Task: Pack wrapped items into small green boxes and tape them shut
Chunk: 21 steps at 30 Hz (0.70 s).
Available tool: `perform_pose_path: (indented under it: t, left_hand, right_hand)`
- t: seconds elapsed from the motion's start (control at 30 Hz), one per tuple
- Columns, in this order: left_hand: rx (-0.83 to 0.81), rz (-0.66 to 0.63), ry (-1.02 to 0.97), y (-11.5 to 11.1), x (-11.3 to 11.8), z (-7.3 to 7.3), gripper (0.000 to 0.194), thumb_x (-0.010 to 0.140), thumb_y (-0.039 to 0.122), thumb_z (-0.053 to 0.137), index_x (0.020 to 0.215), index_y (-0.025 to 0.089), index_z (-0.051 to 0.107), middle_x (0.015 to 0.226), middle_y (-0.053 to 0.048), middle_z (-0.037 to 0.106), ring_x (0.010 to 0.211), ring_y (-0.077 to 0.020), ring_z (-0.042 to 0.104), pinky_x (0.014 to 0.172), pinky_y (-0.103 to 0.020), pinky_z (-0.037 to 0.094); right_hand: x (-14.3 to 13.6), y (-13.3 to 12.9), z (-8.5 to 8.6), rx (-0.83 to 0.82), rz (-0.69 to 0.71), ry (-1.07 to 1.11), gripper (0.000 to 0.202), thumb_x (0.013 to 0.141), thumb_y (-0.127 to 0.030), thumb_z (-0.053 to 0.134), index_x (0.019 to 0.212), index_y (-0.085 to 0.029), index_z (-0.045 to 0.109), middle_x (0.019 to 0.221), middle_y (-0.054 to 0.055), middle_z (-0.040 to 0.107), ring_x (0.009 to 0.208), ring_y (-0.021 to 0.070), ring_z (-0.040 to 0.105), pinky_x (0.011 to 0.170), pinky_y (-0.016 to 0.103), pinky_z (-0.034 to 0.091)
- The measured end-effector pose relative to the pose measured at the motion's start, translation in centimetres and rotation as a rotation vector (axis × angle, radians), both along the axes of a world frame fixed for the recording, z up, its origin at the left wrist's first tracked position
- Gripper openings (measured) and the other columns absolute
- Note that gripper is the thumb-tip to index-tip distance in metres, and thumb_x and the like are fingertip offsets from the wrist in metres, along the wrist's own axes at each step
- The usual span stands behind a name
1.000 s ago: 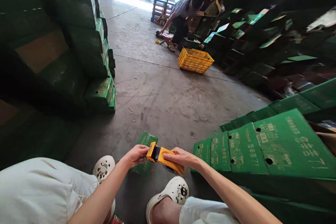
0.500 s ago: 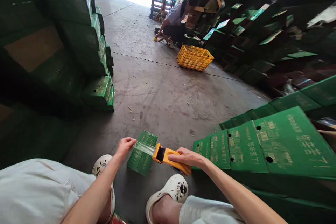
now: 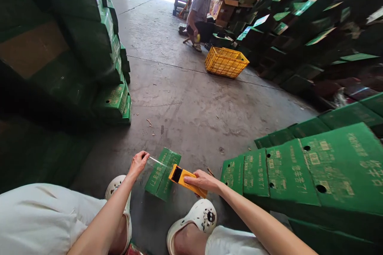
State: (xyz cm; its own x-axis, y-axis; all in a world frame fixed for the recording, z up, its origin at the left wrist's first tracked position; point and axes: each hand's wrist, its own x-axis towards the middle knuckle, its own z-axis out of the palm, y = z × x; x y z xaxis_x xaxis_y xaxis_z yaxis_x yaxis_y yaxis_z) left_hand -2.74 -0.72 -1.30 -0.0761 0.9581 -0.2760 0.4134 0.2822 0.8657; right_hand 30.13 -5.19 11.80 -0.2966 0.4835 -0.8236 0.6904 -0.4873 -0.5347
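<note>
Head view: the left hand (image 3: 139, 164) pinches the end of 1 clear tape strip (image 3: 156, 161), stretched above 1 green carton (image 3: 163, 173) on the concrete floor (image 3: 191, 115). The right hand (image 3: 201, 181) grips the yellow tape dispenser (image 3: 186, 180), its head at the carton's right edge.

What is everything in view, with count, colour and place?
carton: one, green, floor between the hands
tape dispenser: one, orange-yellow, right hand
tape strip: one, clear, above carton
left stack: many boxes, green
right stack: many boxes, green
heap: uncountable, green and brown, upper right
crate: one, yellow, farther floor
pallets: count unclear, dark, far back
co-worker: one, grey top, behind crate
clogs: two, white, below
left hand: one, bare, pinching tape
right hand: one, bare, gripping dispenser
</note>
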Motion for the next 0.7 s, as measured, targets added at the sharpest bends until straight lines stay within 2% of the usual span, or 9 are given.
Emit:
perform_pose_path:
  t: [0.23, 0.33, 0.5, 0.57, 0.7]
  left_hand:
    - [-0.055, 0.001, -0.006, -0.6, -0.1, -3.9, 0.043, 0.083, 0.056, 0.05, 0.083, 0.018, 0.07, 0.083, -0.007, 0.074, 0.084, -0.023, 0.066, 0.079, -0.032, 0.048]
    - [-0.075, 0.004, -0.032, -1.3, 1.3, -5.3, 0.048, 0.083, 0.06, 0.048, 0.083, 0.018, 0.07, 0.083, -0.009, 0.074, 0.084, -0.0245, 0.068, 0.08, -0.034, 0.051]
    - [-0.081, -0.06, -0.09, -2.2, 4.6, -6.2, 0.054, 0.083, 0.066, 0.043, 0.081, 0.019, 0.071, 0.084, -0.009, 0.076, 0.087, -0.0262, 0.071, 0.083, -0.036, 0.055]
    - [-0.089, -0.068, -0.091, -2.3, 5.3, -6.5, 0.053, 0.085, 0.063, 0.044, 0.09, 0.018, 0.072, 0.092, -0.01, 0.077, 0.094, -0.0267, 0.073, 0.088, -0.036, 0.056]
    - [-0.085, 0.074, 0.129, -2.6, 5.2, -6.8, 0.056, 0.085, 0.048, 0.052, 0.126, 0.011, 0.065, 0.123, -0.019, 0.07, 0.121, -0.0305, 0.067, 0.104, -0.04, 0.052]
  right_hand:
    - [-0.7, 1.1, -0.7, -0.016, 0.007, -0.063, 0.063, 0.077, -0.08, 0.064, 0.071, -0.018, 0.058, 0.057, 0.002, 0.064, 0.043, 0.0137, 0.06, 0.042, 0.02, 0.044]
    - [-0.8, 1.1, -1.4, -0.018, -0.011, -0.11, 0.058, 0.08, -0.075, 0.065, 0.07, -0.018, 0.059, 0.056, 0.003, 0.065, 0.043, 0.0143, 0.06, 0.041, 0.02, 0.043]
    - [-0.8, 1.0, -2.1, 0.004, -0.051, -0.197, 0.05, 0.083, -0.066, 0.064, 0.067, -0.019, 0.057, 0.057, 0.003, 0.065, 0.047, 0.0168, 0.064, 0.042, 0.021, 0.042]
    - [-0.8, 1.1, -2.0, 0.053, -0.035, -0.254, 0.047, 0.083, -0.061, 0.066, 0.063, -0.019, 0.055, 0.056, 0.003, 0.063, 0.05, 0.0173, 0.065, 0.043, 0.02, 0.042]
    - [-0.8, 1.1, -1.5, 0.115, -0.017, -0.308, 0.044, 0.081, -0.054, 0.071, 0.058, -0.019, 0.055, 0.055, 0.003, 0.061, 0.053, 0.0183, 0.066, 0.044, 0.02, 0.04]
